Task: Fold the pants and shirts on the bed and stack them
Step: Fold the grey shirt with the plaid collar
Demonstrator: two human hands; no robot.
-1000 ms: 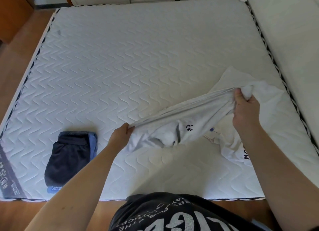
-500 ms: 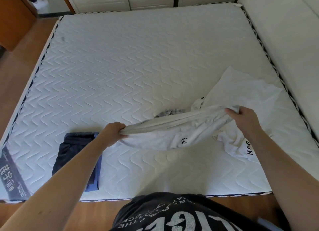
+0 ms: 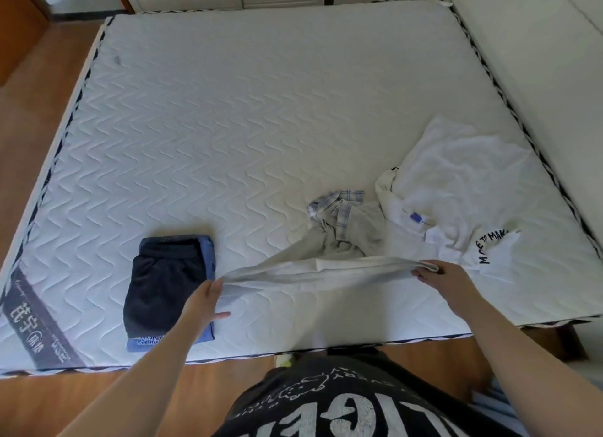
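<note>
A white quilted bed point(image 3: 261, 110) is filling the view, with wooden floor point(image 3: 39, 87) lying along its left side. A pale grey garment point(image 3: 313, 270) is stretching across the near part of the bed between two hands. The left hand point(image 3: 204, 298) is pinching its left end in a clenched grip; the right hand point(image 3: 440, 278) is grasping its right end. Behind it, a plaid collar point(image 3: 339, 205) is showing. A crumpled white shirt point(image 3: 456, 188) is lying to the right. A folded dark stack point(image 3: 166, 286) is resting just beside the left hand.
</note>
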